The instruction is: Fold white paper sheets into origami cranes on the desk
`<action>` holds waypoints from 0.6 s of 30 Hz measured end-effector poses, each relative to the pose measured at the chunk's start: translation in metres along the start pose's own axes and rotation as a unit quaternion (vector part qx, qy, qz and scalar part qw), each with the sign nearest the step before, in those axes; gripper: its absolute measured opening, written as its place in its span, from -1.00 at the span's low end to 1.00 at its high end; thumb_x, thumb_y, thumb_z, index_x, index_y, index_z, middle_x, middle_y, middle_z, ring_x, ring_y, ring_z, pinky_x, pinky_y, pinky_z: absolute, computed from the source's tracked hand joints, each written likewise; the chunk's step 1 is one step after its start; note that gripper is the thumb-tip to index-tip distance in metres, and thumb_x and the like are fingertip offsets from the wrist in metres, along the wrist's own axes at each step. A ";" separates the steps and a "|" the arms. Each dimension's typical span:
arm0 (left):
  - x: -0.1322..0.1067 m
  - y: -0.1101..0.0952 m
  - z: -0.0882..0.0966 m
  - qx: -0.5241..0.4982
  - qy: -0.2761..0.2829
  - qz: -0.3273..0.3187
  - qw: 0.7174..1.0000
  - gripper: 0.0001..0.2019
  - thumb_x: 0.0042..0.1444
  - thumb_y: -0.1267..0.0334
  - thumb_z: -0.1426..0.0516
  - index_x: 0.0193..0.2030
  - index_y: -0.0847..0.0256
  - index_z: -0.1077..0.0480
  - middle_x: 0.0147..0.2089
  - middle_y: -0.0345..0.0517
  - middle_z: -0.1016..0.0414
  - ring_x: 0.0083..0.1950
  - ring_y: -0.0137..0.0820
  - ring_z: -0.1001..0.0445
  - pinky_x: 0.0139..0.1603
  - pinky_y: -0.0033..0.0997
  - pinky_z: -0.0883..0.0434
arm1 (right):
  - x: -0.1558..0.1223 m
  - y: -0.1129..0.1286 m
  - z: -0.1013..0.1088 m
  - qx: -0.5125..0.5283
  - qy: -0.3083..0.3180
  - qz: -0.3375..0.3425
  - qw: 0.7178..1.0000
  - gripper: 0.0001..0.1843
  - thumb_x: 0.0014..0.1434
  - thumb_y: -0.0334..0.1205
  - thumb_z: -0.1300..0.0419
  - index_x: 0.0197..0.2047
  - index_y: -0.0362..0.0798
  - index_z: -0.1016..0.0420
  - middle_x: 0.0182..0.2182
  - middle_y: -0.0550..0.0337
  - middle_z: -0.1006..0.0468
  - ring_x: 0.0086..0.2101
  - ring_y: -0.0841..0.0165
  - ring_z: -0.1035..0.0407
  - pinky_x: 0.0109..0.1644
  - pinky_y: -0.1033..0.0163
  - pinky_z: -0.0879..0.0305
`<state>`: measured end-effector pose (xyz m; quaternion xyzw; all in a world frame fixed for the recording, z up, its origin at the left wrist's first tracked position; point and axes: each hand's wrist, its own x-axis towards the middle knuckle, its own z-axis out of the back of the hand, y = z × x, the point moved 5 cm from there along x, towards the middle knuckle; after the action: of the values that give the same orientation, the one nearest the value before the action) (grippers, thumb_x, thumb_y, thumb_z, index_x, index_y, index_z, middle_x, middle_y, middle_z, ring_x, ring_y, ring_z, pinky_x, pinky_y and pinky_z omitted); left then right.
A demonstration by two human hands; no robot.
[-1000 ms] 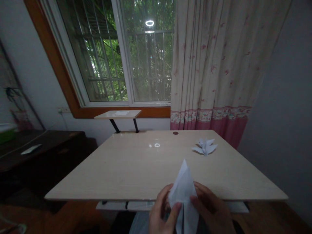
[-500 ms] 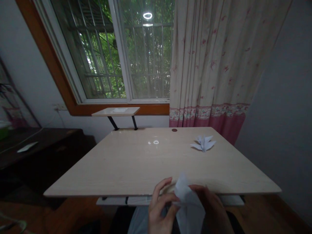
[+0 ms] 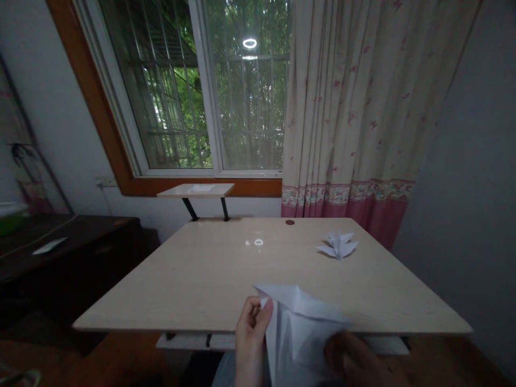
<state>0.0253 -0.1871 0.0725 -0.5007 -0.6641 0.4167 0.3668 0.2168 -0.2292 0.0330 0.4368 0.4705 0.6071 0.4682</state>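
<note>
Low at the near edge of the table, I hold a folded sheet of white paper (image 3: 300, 328) in both hands. My left hand (image 3: 250, 333) pinches its left side between thumb and fingers. My right hand (image 3: 355, 360) grips the lower right part, partly hidden behind the paper. The sheet is spread wide, with a crease along its top. A finished white paper crane (image 3: 338, 245) stands out of reach of both hands, on the far right of the pale wood-grain table (image 3: 181, 279).
A small brown round grommet (image 3: 289, 222) marks the table's far edge. Behind it stands a narrow shelf (image 3: 195, 190) below a barred window (image 3: 245, 91). A pink-bordered curtain (image 3: 346, 118) hangs right. A dark wooden sideboard (image 3: 68, 242) with a white paper slip (image 3: 49, 245) stands left.
The paper has swung from an upright point to a wide, spread shape. My left hand has moved to its left side, and my right hand has dropped lower.
</note>
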 end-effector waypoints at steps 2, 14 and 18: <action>-0.001 0.005 -0.004 -0.008 0.017 0.019 1.000 -0.53 -0.17 -0.13 -0.35 -0.51 0.24 -0.31 -0.57 -0.29 -0.32 -0.55 -0.51 -0.28 -0.51 -0.60 -0.20 | 0.003 -0.008 0.008 -0.072 0.009 -0.039 0.997 -0.44 -0.24 0.29 -0.35 -0.37 -0.02 -0.50 -0.53 0.20 -0.51 -0.50 0.32 -0.38 -0.43 0.29 -0.31; 0.089 0.007 0.024 0.151 0.094 0.002 0.984 -0.62 -0.38 0.05 -0.33 -0.52 0.24 -0.33 -0.57 -0.21 -0.36 -0.53 -0.36 -0.37 -0.50 -0.46 -0.29 | 0.090 0.014 0.029 -0.186 -0.081 0.003 0.979 -0.37 0.27 0.21 0.18 -0.39 -0.08 -0.49 -0.38 0.00 -0.61 -0.35 0.16 -0.48 -0.33 0.21 -0.35; 0.126 -0.044 0.046 0.187 0.020 -0.070 0.980 -0.80 -0.20 0.24 -0.19 -0.38 0.18 -0.31 -0.36 -0.14 -0.47 -0.31 -0.28 -0.48 -0.24 -0.35 -0.39 | 0.129 0.022 0.018 -0.357 -0.123 -0.006 0.926 -0.56 0.31 -0.08 0.10 -0.31 -0.09 -0.53 -0.35 -0.07 -0.63 -0.28 0.18 -0.51 -0.23 0.24 -0.30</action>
<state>-0.0614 -0.0801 0.1043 -0.3842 -0.6001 0.4968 0.4955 0.2081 -0.1025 0.0694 0.3094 0.1640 0.6736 0.6509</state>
